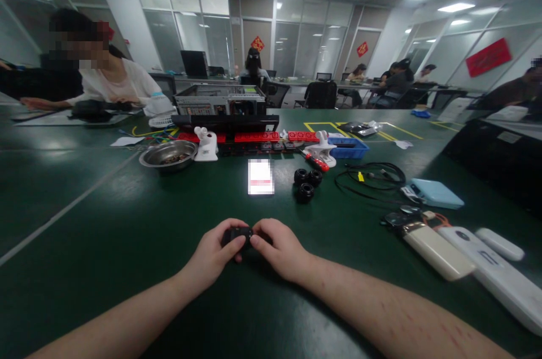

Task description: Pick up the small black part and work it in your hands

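Low over the green table (169, 319), my two hands meet around a small black part (237, 231). My left hand (209, 252) is closed on it, the thumb across its near side. From the right, the bent fingers and thumb of my right hand (282, 249) pinch the part's right end. Fingers cover much of it, so its exact kind cannot be made out. Beyond my right hand lie three black, rounded, ribbed pieces (305, 192) in a cluster. A blurred white card or paper (260, 177) lies straight ahead of my hands.
Farther back are a metal bowl (148, 163), a white stand (206, 147), red strips (258, 137), a red screwdriver (318, 162) and a blue tray (359, 150). Rightward lie black cables (372, 178), a light-blue box (438, 193) and a cream device (440, 252). A person (118, 79) sits across the table, left.
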